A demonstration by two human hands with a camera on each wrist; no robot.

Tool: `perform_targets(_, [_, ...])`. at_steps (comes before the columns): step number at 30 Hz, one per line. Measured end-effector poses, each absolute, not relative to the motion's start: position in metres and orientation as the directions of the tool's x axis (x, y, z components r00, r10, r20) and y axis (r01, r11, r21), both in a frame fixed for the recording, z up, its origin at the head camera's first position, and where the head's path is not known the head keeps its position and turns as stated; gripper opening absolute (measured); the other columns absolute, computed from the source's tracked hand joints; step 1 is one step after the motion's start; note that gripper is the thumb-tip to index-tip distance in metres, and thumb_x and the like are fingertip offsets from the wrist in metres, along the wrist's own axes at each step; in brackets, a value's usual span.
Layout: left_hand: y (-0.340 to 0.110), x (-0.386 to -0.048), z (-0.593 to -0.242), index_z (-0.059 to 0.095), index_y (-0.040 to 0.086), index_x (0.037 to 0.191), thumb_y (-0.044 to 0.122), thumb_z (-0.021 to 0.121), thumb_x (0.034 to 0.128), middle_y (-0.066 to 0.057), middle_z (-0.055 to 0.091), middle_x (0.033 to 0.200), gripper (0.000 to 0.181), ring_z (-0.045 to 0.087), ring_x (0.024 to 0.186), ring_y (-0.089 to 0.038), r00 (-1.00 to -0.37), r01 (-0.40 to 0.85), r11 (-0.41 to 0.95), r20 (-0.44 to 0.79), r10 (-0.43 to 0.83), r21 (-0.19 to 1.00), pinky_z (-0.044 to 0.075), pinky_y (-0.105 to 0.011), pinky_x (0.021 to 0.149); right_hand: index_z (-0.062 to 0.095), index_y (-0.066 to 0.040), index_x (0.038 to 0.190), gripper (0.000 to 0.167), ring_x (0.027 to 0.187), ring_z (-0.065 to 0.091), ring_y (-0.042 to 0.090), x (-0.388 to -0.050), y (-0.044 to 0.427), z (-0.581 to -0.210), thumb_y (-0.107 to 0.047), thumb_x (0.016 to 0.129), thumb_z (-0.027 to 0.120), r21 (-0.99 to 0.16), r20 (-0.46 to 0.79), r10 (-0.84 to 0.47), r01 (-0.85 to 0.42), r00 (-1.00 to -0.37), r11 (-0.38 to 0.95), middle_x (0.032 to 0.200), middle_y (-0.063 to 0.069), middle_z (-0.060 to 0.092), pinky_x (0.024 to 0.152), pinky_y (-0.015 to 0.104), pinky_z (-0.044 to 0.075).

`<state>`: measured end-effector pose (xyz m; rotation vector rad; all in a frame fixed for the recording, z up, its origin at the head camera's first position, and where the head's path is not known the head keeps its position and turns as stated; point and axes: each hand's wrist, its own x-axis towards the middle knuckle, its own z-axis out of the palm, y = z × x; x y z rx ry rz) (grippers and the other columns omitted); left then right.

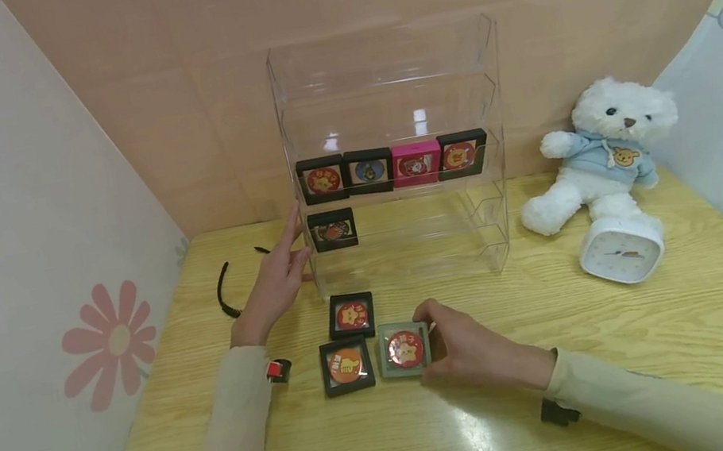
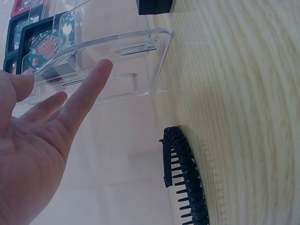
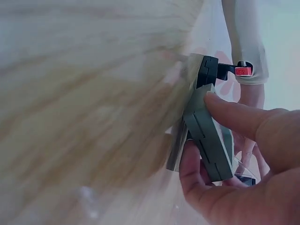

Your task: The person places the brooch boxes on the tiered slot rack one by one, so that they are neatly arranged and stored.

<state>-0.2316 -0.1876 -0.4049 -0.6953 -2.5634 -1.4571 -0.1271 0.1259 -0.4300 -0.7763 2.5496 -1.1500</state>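
Observation:
My right hand (image 1: 466,344) grips a grey-green square display case (image 1: 404,350) by its edges, thumb and fingers on opposite sides; it holds a round red badge. In the right wrist view, the case (image 3: 209,136) is tilted off the table. My left hand (image 1: 274,285) rests with extended fingers against the left side of a clear tiered rack (image 1: 416,230). Two black-framed cases, one with a red badge (image 1: 352,316) and one with an orange badge (image 1: 346,365), lie left of the gripped case.
The rack's middle tier carries several cases, including a pink one (image 1: 417,164); a black case (image 1: 333,230) stands one tier lower. A white teddy bear (image 1: 611,157) and a white clock (image 1: 623,249) are at the right. A black toothed hairband (image 2: 187,183) lies at the left.

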Motion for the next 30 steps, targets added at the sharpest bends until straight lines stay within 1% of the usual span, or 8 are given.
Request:
perform_targets(4, [-0.188, -0.233, -0.406, 0.0, 0.047, 0.161, 0.017, 0.043, 0.1105, -0.021, 0.029, 0.16, 0.073, 0.062, 0.119, -0.038, -0.89, 0.439, 0.437, 0.313, 0.332, 0.785, 0.063, -0.037, 0.075, 0.055, -0.002, 0.121, 0.061, 0.09, 0.067, 0.016, -0.128, 0.129, -0.426, -0.001, 0.072, 0.09, -0.774, 0.019, -0.549, -0.36, -0.836, 0.521, 0.111, 0.006, 0.064, 0.076, 0.027, 0.06])
perform_targets(8, [-0.187, -0.234, -0.406, -0.001, 0.048, 0.16, 0.017, 0.043, 0.1106, -0.021, 0.029, 0.161, 0.073, 0.062, 0.119, -0.036, -0.892, 0.435, 0.442, 0.309, 0.331, 0.784, 0.063, -0.038, 0.076, 0.059, -0.005, 0.117, 0.049, 0.089, 0.069, 0.016, -0.129, 0.132, -0.423, 0.0, 0.077, 0.087, -0.773, 0.041, -0.532, -0.365, -0.845, 0.519, 0.11, 0.006, 0.066, 0.072, 0.025, 0.06])
perform_targets(12, [-0.187, -0.232, -0.405, 0.0, 0.048, 0.16, 0.017, 0.043, 0.1105, -0.021, 0.028, 0.161, 0.073, 0.062, 0.119, -0.037, -0.894, 0.429, 0.441, 0.301, 0.331, 0.788, 0.063, -0.038, 0.077, 0.064, -0.006, 0.112, 0.033, 0.088, 0.071, 0.017, -0.13, 0.137, -0.422, -0.003, 0.084, 0.082, -0.732, 0.127, -0.54, -0.446, -0.832, 0.515, 0.108, 0.008, 0.07, 0.072, 0.022, 0.06])
perform_targets(14, [-0.187, -0.231, -0.404, 0.0, 0.047, 0.161, 0.017, 0.043, 0.1105, -0.021, 0.028, 0.161, 0.073, 0.062, 0.119, -0.039, -0.895, 0.426, 0.437, 0.298, 0.332, 0.792, 0.063, -0.038, 0.077, 0.067, -0.007, 0.109, 0.025, 0.087, 0.072, 0.017, -0.131, 0.138, -0.421, -0.004, 0.087, 0.08, -0.695, 0.184, -0.545, -0.501, -0.818, 0.517, 0.105, 0.007, 0.072, 0.071, 0.022, 0.06])
perform_targets(17, [-0.187, -0.231, -0.404, 0.0, 0.046, 0.161, 0.016, 0.043, 0.1104, -0.021, 0.028, 0.161, 0.073, 0.06, 0.12, -0.041, -0.897, 0.421, 0.431, 0.295, 0.33, 0.798, 0.063, -0.039, 0.077, 0.071, -0.007, 0.105, 0.017, 0.085, 0.072, 0.016, -0.132, 0.14, -0.421, -0.005, 0.089, 0.078, -0.663, 0.248, -0.552, -0.555, -0.796, 0.502, 0.1, 0.004, 0.073, 0.071, 0.024, 0.061])
perform_targets(22, [-0.187, -0.231, -0.404, 0.0, 0.046, 0.161, 0.014, 0.043, 0.1103, -0.021, 0.027, 0.161, 0.074, 0.06, 0.12, -0.043, -0.898, 0.418, 0.43, 0.293, 0.329, 0.8, 0.063, -0.039, 0.078, 0.073, -0.006, 0.1, 0.012, 0.082, 0.071, 0.012, -0.132, 0.141, -0.42, -0.004, 0.089, 0.078, -0.651, 0.307, -0.565, -0.602, -0.766, 0.462, 0.097, 0.001, 0.073, 0.07, 0.025, 0.061])
perform_targets(26, [-0.186, -0.23, -0.404, 0.0, 0.045, 0.161, 0.013, 0.043, 0.1102, -0.022, 0.027, 0.161, 0.074, 0.061, 0.119, -0.043, -0.898, 0.419, 0.428, 0.293, 0.329, 0.801, 0.063, -0.039, 0.077, 0.073, -0.008, 0.1, 0.013, 0.08, 0.069, 0.009, -0.131, 0.142, -0.42, -0.003, 0.089, 0.078, -0.646, 0.344, -0.58, -0.635, -0.738, 0.424, 0.097, -0.002, 0.073, 0.068, 0.024, 0.061])
perform_targets(30, [-0.186, -0.23, -0.403, -0.001, 0.047, 0.16, 0.013, 0.043, 0.1102, -0.021, 0.028, 0.161, 0.075, 0.061, 0.118, -0.043, -0.899, 0.416, 0.429, 0.292, 0.327, 0.802, 0.063, -0.037, 0.077, 0.074, -0.009, 0.101, 0.015, 0.079, 0.067, 0.006, -0.131, 0.142, -0.419, -0.003, 0.089, 0.078, -0.634, 0.37, -0.581, -0.654, -0.725, 0.412, 0.099, -0.002, 0.073, 0.068, 0.023, 0.06])
